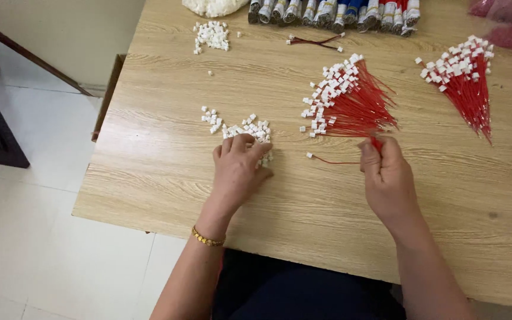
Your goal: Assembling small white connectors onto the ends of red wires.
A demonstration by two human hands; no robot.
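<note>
Head view, looking down on a light wood-grain table [167,178]. Left hand [237,169] rests palm-down on the near edge of a loose pile of small white plastic connector housings [245,128]; fingers curled together over a few of them, probably sorting one out, though whether one is actually pinched cannot be told. Gold bracelet [207,239] on that wrist.

Right hand [388,178] has thumb and fingers closed on the gathered tail ends of a fanned bundle of red wires [351,101], white terminals splayed away from the person. Holding at the convergence point likely keeps the fan together while leaving the terminal ends free. A single red lead [327,160] lies flat between the two hands, its white end pointing left.

Second fan of red wires [463,80] sits well apart, far right. Smaller housing pile [211,35] far left; a stray wire pair [315,41] and a row of wrapped rolls [333,12] along the far edge.

Open room: bare tabletop in front of both hands and left of the housings. Table's left edge drops to white floor tiles [42,225]; housings lie near enough to it to warrant care.
</note>
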